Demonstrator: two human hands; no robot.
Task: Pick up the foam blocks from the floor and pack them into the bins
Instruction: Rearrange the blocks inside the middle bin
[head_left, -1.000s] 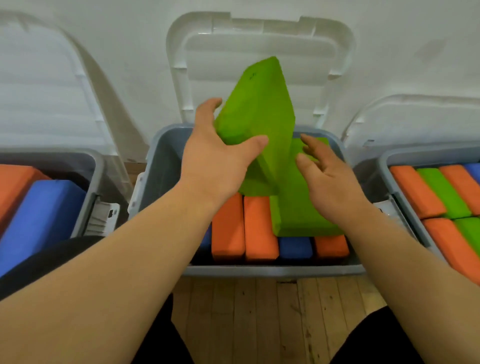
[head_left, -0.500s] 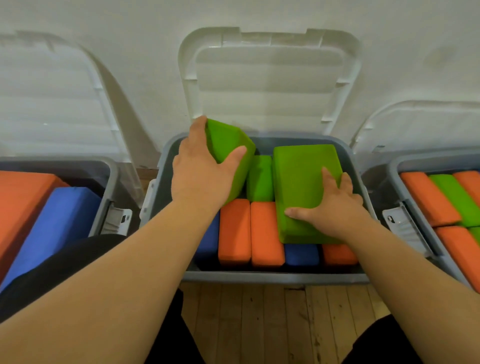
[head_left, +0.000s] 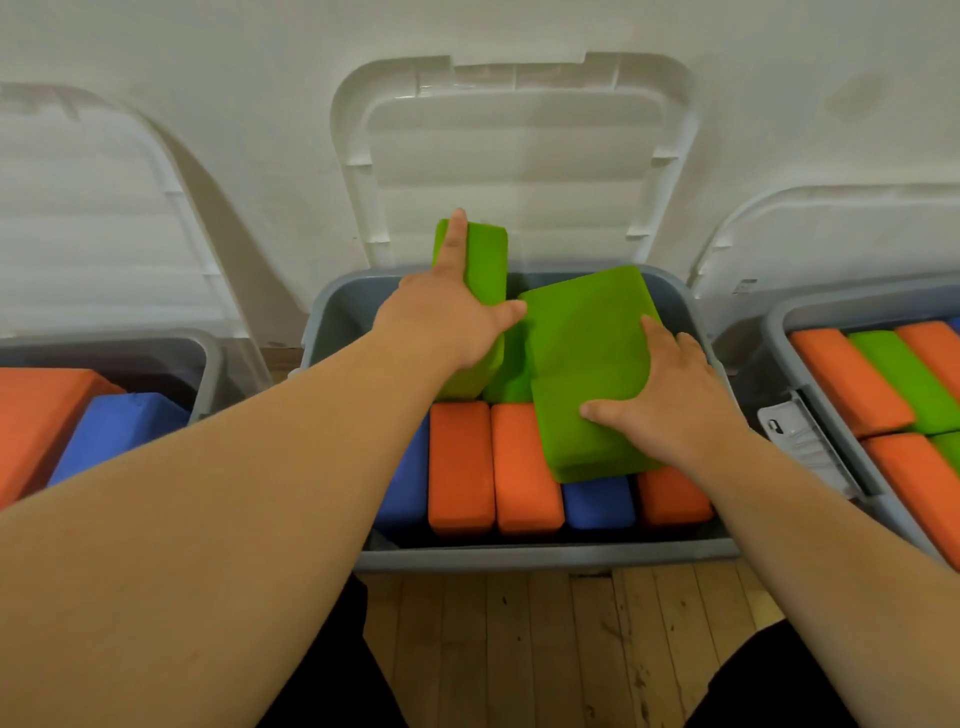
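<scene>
The grip of the left hand (head_left: 447, 322) spans the narrow face of a standing green block (head_left: 483, 260). The index finger runs straight up its left edge, the thumb is spread against its right side, and the other fingers are hidden. That block stands on end, tilted, at the back left of the middle bin (head_left: 519, 557), with its top above the rim.

The grip of the right hand (head_left: 670, 400) is loose and open. It rests palm-down on a flat green block (head_left: 582, 353), thumb on the top face, fingers spread along the right edge. This block lies slanted over the row beneath it.

A third green block (head_left: 506, 376) shows between the two. Below them stand two orange blocks (head_left: 460, 467), side by side on edge, with a blue block (head_left: 597, 501) and another orange one to their right.

A white lid (head_left: 514, 171) leans on the wall behind the bin. The left bin (head_left: 208, 358) and the right bin (head_left: 779, 322) hold more blocks. The bins stand on the wooden floor (head_left: 519, 649).
</scene>
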